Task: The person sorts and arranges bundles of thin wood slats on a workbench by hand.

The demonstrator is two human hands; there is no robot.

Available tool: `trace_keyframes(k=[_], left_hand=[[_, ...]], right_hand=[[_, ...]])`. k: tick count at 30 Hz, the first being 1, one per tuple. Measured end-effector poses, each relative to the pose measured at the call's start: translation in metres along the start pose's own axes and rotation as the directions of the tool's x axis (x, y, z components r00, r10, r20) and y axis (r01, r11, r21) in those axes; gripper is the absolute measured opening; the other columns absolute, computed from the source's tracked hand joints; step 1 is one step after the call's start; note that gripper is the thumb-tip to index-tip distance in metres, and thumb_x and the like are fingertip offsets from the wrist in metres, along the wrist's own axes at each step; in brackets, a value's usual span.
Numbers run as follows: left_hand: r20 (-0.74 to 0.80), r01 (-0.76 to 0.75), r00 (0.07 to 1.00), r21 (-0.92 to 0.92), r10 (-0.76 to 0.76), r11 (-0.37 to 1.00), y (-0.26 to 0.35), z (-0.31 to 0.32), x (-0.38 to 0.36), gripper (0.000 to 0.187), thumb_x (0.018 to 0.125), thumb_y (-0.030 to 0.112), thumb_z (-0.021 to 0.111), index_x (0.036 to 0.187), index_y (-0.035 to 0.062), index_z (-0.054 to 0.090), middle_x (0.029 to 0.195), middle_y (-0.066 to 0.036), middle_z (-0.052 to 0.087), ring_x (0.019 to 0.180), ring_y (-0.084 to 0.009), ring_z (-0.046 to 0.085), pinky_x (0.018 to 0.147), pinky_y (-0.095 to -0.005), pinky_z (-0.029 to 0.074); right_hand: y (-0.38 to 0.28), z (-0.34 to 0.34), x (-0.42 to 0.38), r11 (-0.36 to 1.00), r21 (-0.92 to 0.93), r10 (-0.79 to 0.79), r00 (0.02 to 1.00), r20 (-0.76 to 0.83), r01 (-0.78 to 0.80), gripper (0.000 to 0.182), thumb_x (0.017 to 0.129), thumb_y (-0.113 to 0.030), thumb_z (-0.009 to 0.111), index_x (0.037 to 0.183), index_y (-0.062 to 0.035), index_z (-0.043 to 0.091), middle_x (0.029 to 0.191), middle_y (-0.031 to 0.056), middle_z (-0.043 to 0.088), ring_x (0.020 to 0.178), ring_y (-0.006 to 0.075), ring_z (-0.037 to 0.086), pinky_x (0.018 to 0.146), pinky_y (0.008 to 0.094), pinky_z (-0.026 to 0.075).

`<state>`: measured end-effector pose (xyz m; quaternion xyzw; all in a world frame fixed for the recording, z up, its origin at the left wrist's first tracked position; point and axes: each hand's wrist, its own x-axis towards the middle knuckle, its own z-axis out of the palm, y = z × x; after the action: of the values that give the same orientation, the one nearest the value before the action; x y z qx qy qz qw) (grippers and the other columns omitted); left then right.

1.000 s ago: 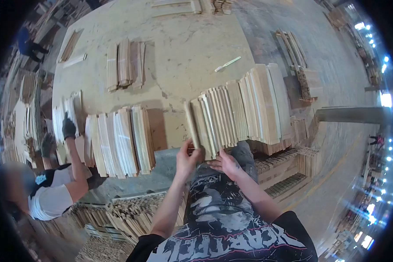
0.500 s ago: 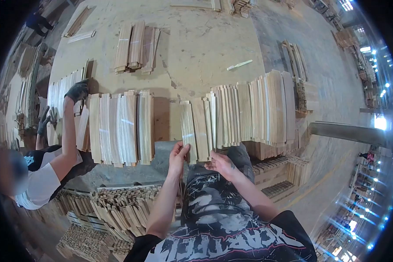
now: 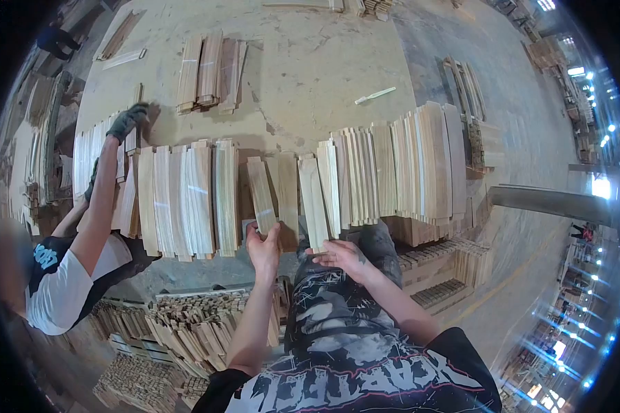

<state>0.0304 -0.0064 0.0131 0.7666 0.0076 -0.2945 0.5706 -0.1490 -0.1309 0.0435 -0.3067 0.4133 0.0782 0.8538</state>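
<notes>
My left hand (image 3: 263, 249) grips the near end of a narrow wooden strip (image 3: 260, 189), tilted slightly beside two other strips. Fingers of my right hand (image 3: 341, 256) are closed on the near end of a light strip (image 3: 314, 199) at the left edge of the right-hand row. That row of upright-packed strips (image 3: 386, 168) stretches to the right. Left of my left hand lies another row of strips (image 3: 186, 199), side by side on the table.
A co-worker in dark gloves (image 3: 127, 122) handles strips at the left. A strip bundle (image 3: 210, 72) and a light-handled brush (image 3: 375, 96) lie farther back on the table (image 3: 310, 76). Stacked wood (image 3: 200, 323) stands below left; a metal beam (image 3: 548, 206) juts in at right.
My left hand has moved left with a strip, and a gap has opened between the strips at my two hands. The co-worker's gloved hand has reached farther forward.
</notes>
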Motion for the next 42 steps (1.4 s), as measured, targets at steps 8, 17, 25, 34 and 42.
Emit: trace_keyframes(k=[8,17,25,34,42], left_hand=[[-0.02,-0.028,0.999,0.029,0.029,0.999,-0.011,-0.006,-0.005,0.031,0.086,0.015,0.073,0.104,-0.0009,0.053,0.085,-0.011,0.068,0.072,-0.0133,0.062,0.064,-0.0278,0.05],[0.148,0.013,0.988,-0.373,0.046,0.928,0.002,0.014,-0.021,0.018,0.094,0.006,0.063,0.103,0.0018,0.048,0.091,-0.012,0.071,0.08,-0.0146,0.069,0.065,-0.0229,0.053],[0.24,0.173,0.961,-0.125,-0.14,0.977,-0.007,0.014,-0.025,0.023,0.094,0.018,0.067,0.106,0.0057,0.052,0.078,-0.001,0.063,0.059,-0.0057,0.051,0.05,-0.0212,0.038],[0.287,0.207,0.948,-0.239,-0.134,0.949,-0.022,0.019,-0.018,0.025,0.093,0.016,0.067,0.111,0.0063,0.053,0.094,-0.002,0.065,0.078,-0.0089,0.061,0.063,-0.0253,0.048],[0.429,0.262,0.896,-0.306,-0.113,0.915,-0.013,0.013,-0.021,0.034,0.093,0.011,0.066,0.123,0.0035,0.052,0.11,-0.006,0.066,0.097,-0.0138,0.062,0.084,-0.0293,0.05]], right_hand=[[0.002,0.001,0.002,1.0,0.014,0.023,1.0,-0.006,-0.022,0.044,0.101,-0.036,0.051,0.13,-0.0029,0.054,0.119,0.0111,0.068,0.103,0.0162,0.064,0.091,0.0303,0.049],[0.044,-0.032,0.027,0.784,0.555,0.016,0.903,0.429,-0.277,0.035,0.103,-0.038,0.035,0.096,-0.0112,0.057,0.073,0.001,0.054,0.073,0.0183,0.056,0.084,0.0381,0.05],[0.039,-0.035,0.021,0.919,0.224,0.284,0.94,0.19,-0.323,0.042,0.102,-0.033,0.029,0.118,-0.0077,0.058,0.088,0.0069,0.067,0.087,0.0216,0.064,0.09,0.0384,0.049],[0.016,-0.019,-0.002,1.0,0.019,0.0,0.998,-0.069,0.002,0.062,0.105,-0.052,0.025,0.135,-0.0046,0.052,0.125,0.013,0.064,0.11,0.0208,0.063,0.095,0.0352,0.048],[0.017,-0.01,0.0,0.998,-0.057,-0.02,0.996,-0.082,0.016,0.057,0.103,-0.05,0.04,0.133,-0.0024,0.052,0.121,0.0142,0.065,0.106,0.0218,0.065,0.091,0.0339,0.05]])
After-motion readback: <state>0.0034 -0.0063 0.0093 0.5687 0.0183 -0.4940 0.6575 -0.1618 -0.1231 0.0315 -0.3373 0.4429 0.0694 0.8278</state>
